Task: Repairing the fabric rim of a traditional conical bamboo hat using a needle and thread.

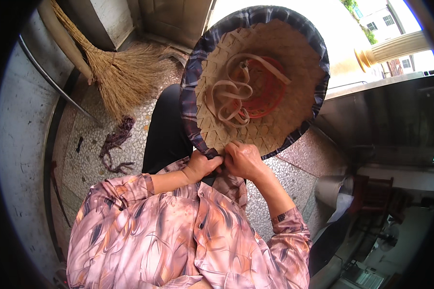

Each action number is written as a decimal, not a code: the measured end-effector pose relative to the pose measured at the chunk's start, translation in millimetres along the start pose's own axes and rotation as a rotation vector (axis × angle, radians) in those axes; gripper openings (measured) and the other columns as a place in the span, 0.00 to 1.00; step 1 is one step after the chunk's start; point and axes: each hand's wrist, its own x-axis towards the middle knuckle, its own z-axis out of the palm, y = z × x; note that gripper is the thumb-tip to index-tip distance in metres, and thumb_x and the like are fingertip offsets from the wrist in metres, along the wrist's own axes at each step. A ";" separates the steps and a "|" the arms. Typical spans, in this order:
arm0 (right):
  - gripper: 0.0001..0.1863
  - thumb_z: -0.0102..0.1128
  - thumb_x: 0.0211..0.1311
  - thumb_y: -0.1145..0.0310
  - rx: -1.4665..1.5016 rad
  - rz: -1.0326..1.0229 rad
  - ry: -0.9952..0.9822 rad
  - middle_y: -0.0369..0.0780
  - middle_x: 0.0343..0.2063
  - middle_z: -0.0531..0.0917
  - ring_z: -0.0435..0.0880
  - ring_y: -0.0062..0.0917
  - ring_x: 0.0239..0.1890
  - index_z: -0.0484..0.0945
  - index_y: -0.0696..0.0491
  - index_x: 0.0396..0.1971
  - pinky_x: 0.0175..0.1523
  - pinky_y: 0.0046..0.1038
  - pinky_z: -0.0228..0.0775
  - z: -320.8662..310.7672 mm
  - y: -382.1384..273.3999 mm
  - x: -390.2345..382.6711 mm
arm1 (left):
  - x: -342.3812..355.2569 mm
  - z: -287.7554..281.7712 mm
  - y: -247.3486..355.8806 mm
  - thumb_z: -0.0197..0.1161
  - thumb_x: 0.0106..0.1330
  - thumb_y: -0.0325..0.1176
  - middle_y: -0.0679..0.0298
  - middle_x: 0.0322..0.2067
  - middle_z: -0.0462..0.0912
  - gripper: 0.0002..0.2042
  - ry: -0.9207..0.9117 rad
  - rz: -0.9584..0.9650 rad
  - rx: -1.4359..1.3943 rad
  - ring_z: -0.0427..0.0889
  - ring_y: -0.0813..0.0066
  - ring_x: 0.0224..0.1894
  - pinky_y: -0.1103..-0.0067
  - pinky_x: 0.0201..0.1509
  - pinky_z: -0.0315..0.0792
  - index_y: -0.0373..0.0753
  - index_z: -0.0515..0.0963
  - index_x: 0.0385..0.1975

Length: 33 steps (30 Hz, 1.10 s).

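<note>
A woven straw hat [294, 58] is held before me with its hollow inside facing up. Dark blue plaid cloth [192, 91] wraps its brim. Inside the crown lie a red plastic ring [267, 108] and a loose, looped beige strap [232, 91]. Both of my hands meet at the brim's near edge. My left hand [202, 165] is closed on the plaid edge. Right beside it, my right hand [243, 159] pinches the same edge, fingers curled over the straw. Whatever small thing may be between the fingertips is hidden.
A straw broom [120, 72] leans at the upper left beside a curved metal rod [58, 84]. A tangled dark purple bundle [115, 144] lies on the speckled floor [84, 166]. To the right stand a metal bucket [330, 188] and a wooden chair [376, 195].
</note>
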 end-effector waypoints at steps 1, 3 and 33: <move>0.07 0.60 0.48 0.70 -0.002 -0.003 0.024 0.46 0.24 0.78 0.80 0.45 0.26 0.72 0.56 0.25 0.31 0.42 0.73 1.9 -0.2 -0.2 | 0.6 -0.4 -4.0 0.62 0.60 0.33 0.66 0.14 0.80 0.10 -0.008 -0.065 -0.034 0.75 0.81 0.13 0.82 0.18 0.68 0.35 0.81 0.20; 0.07 0.60 0.48 0.70 0.006 -0.016 0.069 0.46 0.24 0.78 0.80 0.44 0.26 0.72 0.56 0.24 0.30 0.41 0.73 3.0 -1.4 -2.1 | 0.8 -1.5 -4.7 0.62 0.61 0.34 0.67 0.16 0.82 0.10 -0.018 -0.130 -0.063 0.76 0.82 0.15 0.84 0.19 0.68 0.35 0.82 0.22; 0.05 0.59 0.49 0.70 0.138 0.002 0.040 0.45 0.23 0.79 0.80 0.44 0.27 0.75 0.54 0.25 0.30 0.42 0.72 0.1 10.7 -13.5 | 1.5 -6.4 -6.2 0.65 0.61 0.28 0.63 0.24 0.84 0.06 -0.105 -0.231 -0.217 0.81 0.80 0.21 0.86 0.20 0.69 0.33 0.80 0.34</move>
